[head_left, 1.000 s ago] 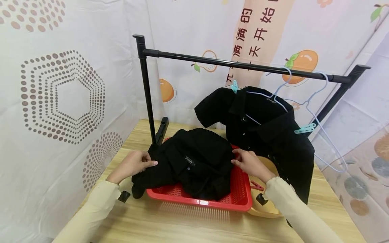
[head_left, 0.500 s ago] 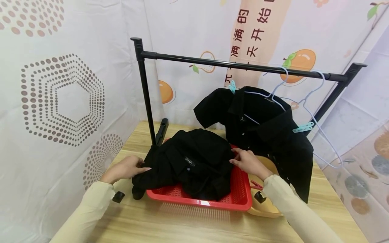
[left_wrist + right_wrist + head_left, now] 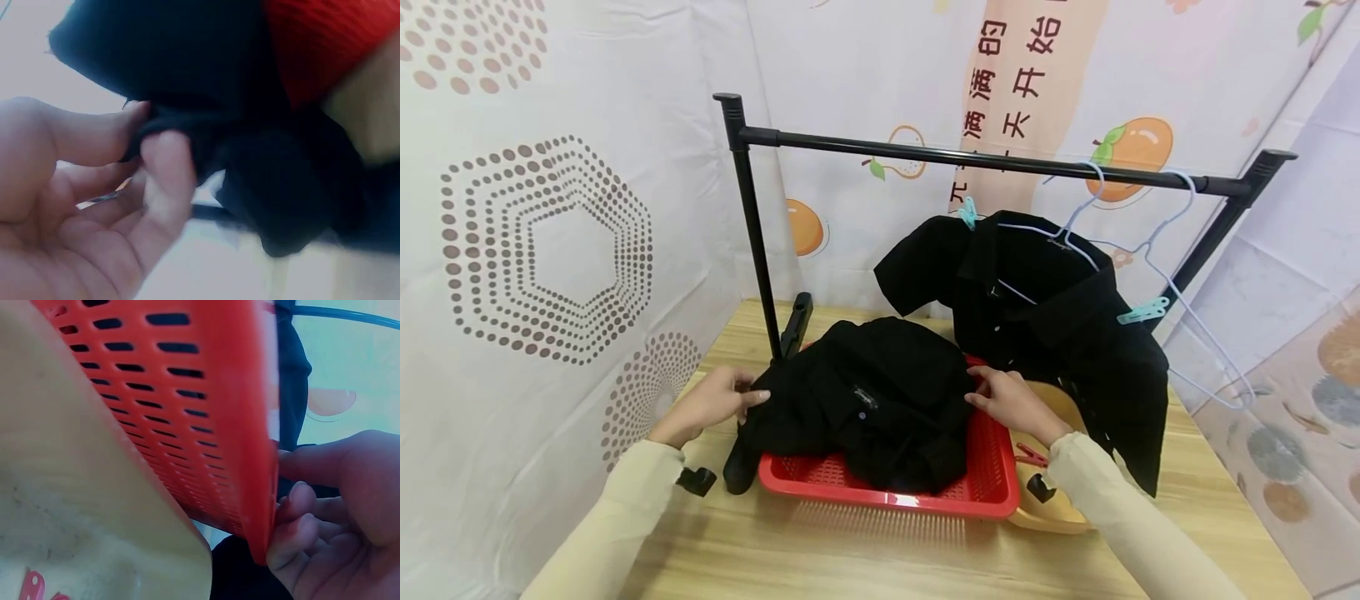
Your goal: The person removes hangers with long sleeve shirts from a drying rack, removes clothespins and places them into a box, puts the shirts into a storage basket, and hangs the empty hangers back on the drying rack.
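A rumpled black shirt [image 3: 887,375] with a label at its collar lies heaped in a red plastic basket [image 3: 887,498]. My left hand [image 3: 711,404] pinches a fold at the shirt's left side; the left wrist view shows thumb and finger on the cloth [image 3: 187,69]. At the basket's right side, my right hand [image 3: 1011,400] reaches over the rim and pinches the shirt's right edge. In the right wrist view its fingertips [image 3: 300,534] sit against the red rim [image 3: 244,425], partly hidden, with dark cloth between thumb and fingers.
A black rack [image 3: 985,158] spans the table [image 3: 820,558]. On it hang a second black shirt [image 3: 1052,308], on a blue hanger, and another hanger [image 3: 1202,317]. Aqua clips [image 3: 1142,312] grip that shirt. A yellow basin [image 3: 1052,512] holds a red clip [image 3: 1032,455].
My left hand first drew back leftward, then closed on the shirt's left side and raised that edge, showing more of the rack's black foot. The right hand has stayed put.
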The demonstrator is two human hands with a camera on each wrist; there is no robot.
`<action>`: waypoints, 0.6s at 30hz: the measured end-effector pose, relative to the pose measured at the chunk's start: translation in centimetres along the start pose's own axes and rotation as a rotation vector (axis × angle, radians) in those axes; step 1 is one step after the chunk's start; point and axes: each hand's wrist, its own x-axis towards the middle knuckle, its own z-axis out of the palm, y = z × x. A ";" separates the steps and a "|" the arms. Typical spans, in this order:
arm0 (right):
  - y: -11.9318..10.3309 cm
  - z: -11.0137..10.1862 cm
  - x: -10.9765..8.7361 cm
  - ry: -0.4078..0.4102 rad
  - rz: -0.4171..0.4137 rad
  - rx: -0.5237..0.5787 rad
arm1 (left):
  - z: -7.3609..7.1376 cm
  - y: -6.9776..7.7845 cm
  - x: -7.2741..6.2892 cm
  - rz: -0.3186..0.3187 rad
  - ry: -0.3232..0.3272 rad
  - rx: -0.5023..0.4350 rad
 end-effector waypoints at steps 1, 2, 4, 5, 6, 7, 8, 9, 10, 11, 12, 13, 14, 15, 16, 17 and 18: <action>0.1 0.1 0.0 0.005 -0.003 -0.002 | -0.1 0.5 0.1 0.015 0.018 -0.034; 0.1 0.1 0.0 0.009 -0.004 -0.004 | -0.2 1.1 0.3 0.027 0.034 -0.064; 0.2 0.2 0.0 0.015 -0.010 -0.010 | 0.1 2.3 0.7 0.053 0.066 -0.137; 0.3 0.2 0.0 0.016 -0.012 -0.012 | 0.3 3.0 1.0 0.069 0.072 -0.182; 0.3 0.2 0.0 0.018 -0.013 -0.010 | 0.6 3.6 1.3 0.084 0.071 -0.223; 0.2 0.1 0.0 0.020 -0.015 -0.009 | 0.9 4.2 1.5 0.100 0.057 -0.254; 0.2 0.1 0.0 0.020 -0.019 -0.008 | 1.3 4.7 1.8 0.116 0.027 -0.279; 0.1 0.1 0.0 0.020 -0.025 -0.006 | 1.7 5.1 2.1 0.132 -0.018 -0.287; 0.1 0.1 0.0 0.021 -0.029 -0.003 | 2.0 5.5 2.4 0.146 -0.077 -0.269; 0.1 0.1 0.0 0.020 -0.031 -0.001 | 2.4 5.7 2.6 0.159 -0.144 -0.230; 0.0 0.1 -0.1 0.020 -0.028 0.002 | 2.7 5.9 2.9 0.172 -0.209 -0.168; 0.0 0.1 -0.1 0.017 -0.024 0.004 | 3.0 6.0 3.1 0.191 -0.272 -0.106; 0.0 0.1 -0.2 0.014 -0.020 0.005 | 3.2 5.9 3.4 0.210 -0.329 -0.049; 0.0 0.1 -0.2 0.013 -0.023 0.005 | 3.4 5.9 3.6 0.230 -0.369 0.008; -0.1 0.0 -0.3 0.012 -0.022 0.007 | 3.4 5.7 3.9 0.239 -0.392 0.043; -0.1 0.0 -0.3 0.014 -0.024 0.007 | 3.3 5.6 4.1 0.242 -0.400 0.055; -0.1 -0.1 -0.3 0.018 -0.028 0.007 | 3.1 5.5 4.3 0.245 -0.390 0.055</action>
